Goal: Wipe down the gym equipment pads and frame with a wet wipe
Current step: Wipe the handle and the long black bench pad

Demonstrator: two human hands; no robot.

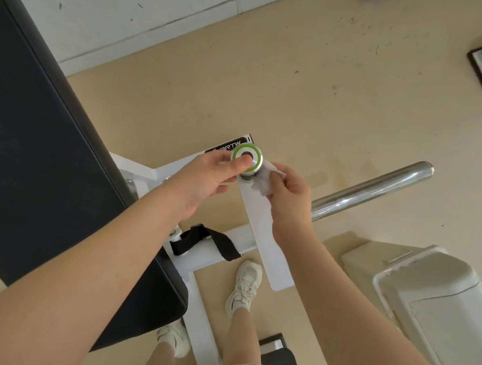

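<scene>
Left hand (207, 175): I have its fingers closed on the silver knob (247, 159) with the green ring, thumb pressed on the knob's face
Right hand (287, 198): pinched shut on the wet wipe (264, 182), just at 4 o'clock of the knob
Wet wipe: crumpled against the white frame (261, 229) below the knob — limp, thin and damp by my judgement, so I would keep it bunched under the fingertips, not held by an edge
Knob and frame: rigid, smooth metal; likely slick once wet, so the left hand steadies it
Black pad (43, 136): at 9 o'clock, broad and soft-looking
Chrome bar (374, 190): at 3 o'clock — clear of both hands
</scene>
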